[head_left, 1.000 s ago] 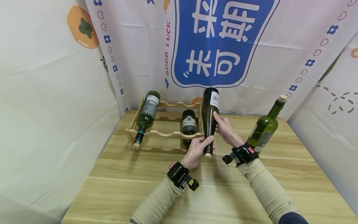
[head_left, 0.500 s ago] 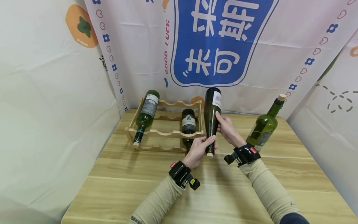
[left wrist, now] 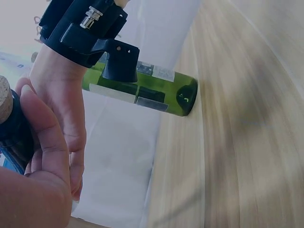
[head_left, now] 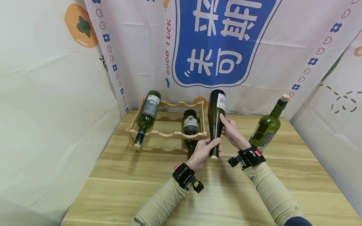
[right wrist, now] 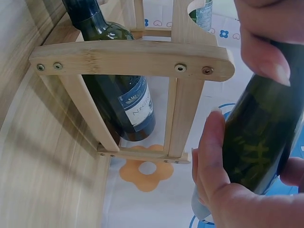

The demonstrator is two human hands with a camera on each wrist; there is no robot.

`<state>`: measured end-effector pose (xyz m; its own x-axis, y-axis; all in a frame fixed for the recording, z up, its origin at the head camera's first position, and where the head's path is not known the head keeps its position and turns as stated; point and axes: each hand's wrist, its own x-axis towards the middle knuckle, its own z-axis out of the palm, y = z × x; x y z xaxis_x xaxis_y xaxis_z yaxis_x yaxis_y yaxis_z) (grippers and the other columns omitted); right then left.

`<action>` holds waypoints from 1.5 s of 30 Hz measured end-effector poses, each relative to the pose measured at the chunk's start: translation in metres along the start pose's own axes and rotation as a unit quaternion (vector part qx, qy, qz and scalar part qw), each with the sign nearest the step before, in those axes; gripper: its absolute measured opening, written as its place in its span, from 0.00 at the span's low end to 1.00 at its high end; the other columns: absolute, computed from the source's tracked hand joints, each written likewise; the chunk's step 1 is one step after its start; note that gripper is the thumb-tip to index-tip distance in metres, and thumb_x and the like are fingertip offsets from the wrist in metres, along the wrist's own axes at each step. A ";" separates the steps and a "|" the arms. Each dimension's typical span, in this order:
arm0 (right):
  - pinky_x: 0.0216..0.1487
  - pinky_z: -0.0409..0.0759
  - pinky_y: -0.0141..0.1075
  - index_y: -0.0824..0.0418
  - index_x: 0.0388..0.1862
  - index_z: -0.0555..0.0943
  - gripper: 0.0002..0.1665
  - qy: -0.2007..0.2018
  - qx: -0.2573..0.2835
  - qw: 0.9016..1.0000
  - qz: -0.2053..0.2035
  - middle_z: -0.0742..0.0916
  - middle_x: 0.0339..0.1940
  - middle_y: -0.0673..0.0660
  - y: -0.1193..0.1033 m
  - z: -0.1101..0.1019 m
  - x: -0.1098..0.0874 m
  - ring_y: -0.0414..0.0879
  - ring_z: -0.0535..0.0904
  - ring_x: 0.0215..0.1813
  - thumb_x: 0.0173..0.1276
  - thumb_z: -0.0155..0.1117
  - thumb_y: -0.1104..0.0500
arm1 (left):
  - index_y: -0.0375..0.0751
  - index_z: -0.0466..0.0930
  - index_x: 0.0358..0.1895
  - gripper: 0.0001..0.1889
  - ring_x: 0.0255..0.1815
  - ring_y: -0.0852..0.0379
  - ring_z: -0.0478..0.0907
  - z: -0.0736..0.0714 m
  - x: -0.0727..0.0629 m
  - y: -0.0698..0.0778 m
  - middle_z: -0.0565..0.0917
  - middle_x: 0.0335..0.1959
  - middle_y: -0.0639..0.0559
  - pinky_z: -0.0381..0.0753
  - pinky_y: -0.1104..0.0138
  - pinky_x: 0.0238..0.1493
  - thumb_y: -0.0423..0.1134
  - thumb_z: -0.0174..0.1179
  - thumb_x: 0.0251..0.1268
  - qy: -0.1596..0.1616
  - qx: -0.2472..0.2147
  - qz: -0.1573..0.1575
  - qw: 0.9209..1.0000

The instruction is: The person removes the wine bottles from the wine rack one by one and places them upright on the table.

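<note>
A dark wine bottle (head_left: 215,121) slants neck-down just right of the wooden wine rack (head_left: 167,135), clear of it in the head view. My left hand (head_left: 201,153) grips its neck near the cork (left wrist: 4,100). Higher up, my right hand (head_left: 231,131) holds the body, thumb on the near side. In the right wrist view the bottle's dark glass (right wrist: 259,133) lies between both hands. A green bottle (head_left: 150,110) rests across the rack's upper tier at the left, cork toward me. Another dark bottle (head_left: 190,125) lies in the lower tier at the right end.
Beyond my right wrist, a green corked bottle (head_left: 267,125) stands upright on the wooden table (head_left: 113,188). A printed cloth (head_left: 147,62) hangs behind the rack, and pale walls (head_left: 56,110) close in the sides. The rack's end frame (right wrist: 133,59) is close to my right hand.
Both hands have shifted the held bottle slightly to the right, away from the rack's end, and its base sits a touch lower. The grip looks the same; the other bottles stay put.
</note>
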<state>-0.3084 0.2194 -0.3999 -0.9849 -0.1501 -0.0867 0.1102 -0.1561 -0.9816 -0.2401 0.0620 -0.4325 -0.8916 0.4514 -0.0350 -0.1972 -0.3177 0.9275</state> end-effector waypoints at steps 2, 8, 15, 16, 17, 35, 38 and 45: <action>0.34 0.79 0.26 0.64 0.46 0.68 0.23 0.000 0.001 1.000 -0.001 0.80 0.27 0.46 0.001 -0.001 0.000 0.35 0.77 0.30 0.78 0.43 0.44 | 0.26 0.75 0.45 0.19 0.19 0.61 0.81 0.000 0.001 -0.001 0.82 0.24 0.54 0.81 0.72 0.25 0.45 0.55 0.72 0.001 0.001 -0.001 1.000; 0.31 0.75 0.25 0.63 0.44 0.68 0.21 0.002 0.004 1.000 0.001 0.77 0.24 0.45 0.004 -0.005 -0.002 0.34 0.73 0.27 0.78 0.42 0.45 | 0.30 0.76 0.43 0.18 0.19 0.61 0.81 0.002 0.002 -0.005 0.82 0.24 0.53 0.82 0.72 0.25 0.46 0.56 0.71 0.002 0.001 -0.007 1.000; 0.34 0.79 0.26 0.65 0.46 0.68 0.24 0.002 0.002 1.000 0.001 0.81 0.27 0.46 0.007 -0.009 -0.002 0.35 0.77 0.30 0.77 0.42 0.44 | 0.25 0.73 0.47 0.23 0.19 0.62 0.81 0.003 0.004 -0.007 0.82 0.25 0.53 0.81 0.72 0.25 0.47 0.55 0.71 -0.006 0.000 -0.010 1.000; 0.34 0.79 0.26 0.65 0.47 0.68 0.24 0.002 0.001 1.000 0.001 0.81 0.27 0.46 0.007 -0.010 -0.002 0.35 0.78 0.30 0.77 0.43 0.44 | 0.24 0.73 0.47 0.23 0.19 0.61 0.81 0.003 0.004 -0.007 0.82 0.25 0.52 0.81 0.72 0.25 0.47 0.55 0.71 -0.007 0.001 -0.009 1.000; 0.34 0.79 0.26 0.65 0.46 0.68 0.24 0.004 0.001 1.000 0.001 0.81 0.27 0.46 0.007 -0.011 -0.002 0.34 0.78 0.30 0.77 0.43 0.44 | 0.24 0.73 0.47 0.23 0.19 0.61 0.81 0.003 0.004 -0.007 0.82 0.25 0.52 0.81 0.72 0.25 0.47 0.55 0.71 -0.008 0.001 -0.010 1.000; 0.43 0.84 0.38 0.70 0.53 0.73 0.36 0.088 -0.262 0.958 -0.071 0.83 0.40 0.60 0.015 -0.020 -0.013 0.47 0.81 0.40 0.79 0.33 0.39 | 0.33 0.76 0.40 0.16 0.17 0.62 0.81 0.010 0.005 -0.011 0.81 0.23 0.52 0.80 0.72 0.22 0.46 0.54 0.72 -0.008 -0.011 -0.013 1.000; 0.50 0.83 0.48 0.69 0.71 0.62 0.31 0.099 -0.340 0.925 -0.139 0.76 0.64 0.70 0.016 -0.022 -0.019 0.60 0.80 0.54 0.81 0.32 0.49 | 0.34 0.75 0.39 0.15 0.17 0.62 0.80 0.010 0.006 -0.010 0.82 0.22 0.53 0.80 0.72 0.22 0.46 0.54 0.72 -0.007 -0.013 -0.010 1.000; 0.54 0.78 0.57 0.60 0.72 0.65 0.44 0.103 -0.490 0.786 -0.363 0.69 0.71 0.70 0.027 -0.019 -0.027 0.67 0.71 0.63 0.55 0.47 0.83 | 0.34 0.77 0.38 0.16 0.17 0.62 0.80 0.007 0.009 -0.005 0.82 0.22 0.53 0.80 0.72 0.23 0.46 0.55 0.71 0.012 -0.010 -0.010 1.000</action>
<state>-0.2815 0.2380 -0.4271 -0.7525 -0.1922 0.6299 -0.5472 0.7147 -0.4356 -0.2447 0.0734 -0.4348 -0.8973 0.4371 -0.0619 -0.2221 -0.3258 0.9190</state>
